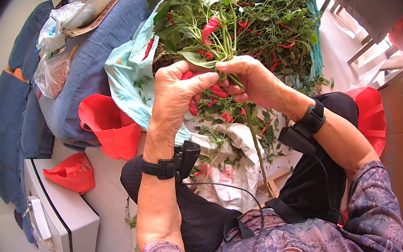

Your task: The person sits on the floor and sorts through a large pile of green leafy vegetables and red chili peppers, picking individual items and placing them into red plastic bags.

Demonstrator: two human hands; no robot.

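A cut chili pepper plant [254, 134] stands across the middle, its bare stem pointing down towards my lap and its leafy top away from me. My right hand [250, 76] is closed around the upper stem, just below where the green branches spread. Red chili peppers [191, 106] show in and under the fingers of my left hand [184, 87], which holds them beside the stem. More red peppers hang among the branches, one large one [210, 28] just above my hands. Beyond lies a big heap of chili plants [270, 12] on turquoise cloth.
At the left stand an open red fabric bag [112, 127], a blue-covered sofa [88, 64] with plastic bags, and a white cabinet [83, 216] bearing a red bag [73, 173]. A white woven sack [229, 184] with leaves lies below my hands. A cardboard box [399, 129] stands at the right.
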